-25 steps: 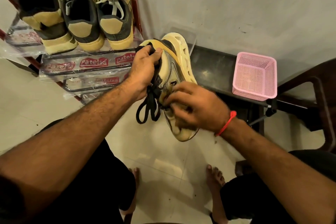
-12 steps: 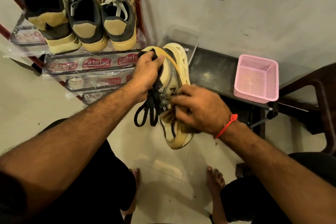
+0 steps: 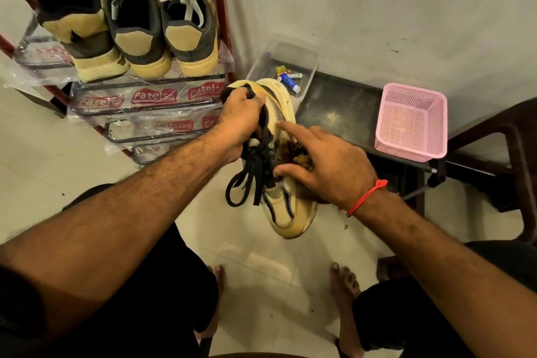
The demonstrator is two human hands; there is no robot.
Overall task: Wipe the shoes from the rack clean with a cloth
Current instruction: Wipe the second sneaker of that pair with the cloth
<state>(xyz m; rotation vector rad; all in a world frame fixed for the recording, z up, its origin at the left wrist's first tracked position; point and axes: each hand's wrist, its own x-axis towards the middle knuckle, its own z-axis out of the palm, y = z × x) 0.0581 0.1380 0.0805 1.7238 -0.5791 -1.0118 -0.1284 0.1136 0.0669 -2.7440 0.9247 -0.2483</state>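
A cream and tan sneaker with loose black laces hangs in the air, toe down toward me. My left hand grips its collar and tongue at the top. My right hand holds a brown cloth bunched under its palm against the shoe's side, with index finger and thumb stretched out over the upper. Three more tan and dark shoes stand heel-out on the top shelf of the red rack at the upper left.
A low black bench stands along the wall behind the shoe, carrying a clear plastic box with small tubes and a pink mesh basket. A dark chair is at right. My bare feet rest on the tiled floor.
The shoe has dropped lower and its toe has swung toward me. My right hand has slid down its side with the cloth, and its index finger and thumb have stretched out.
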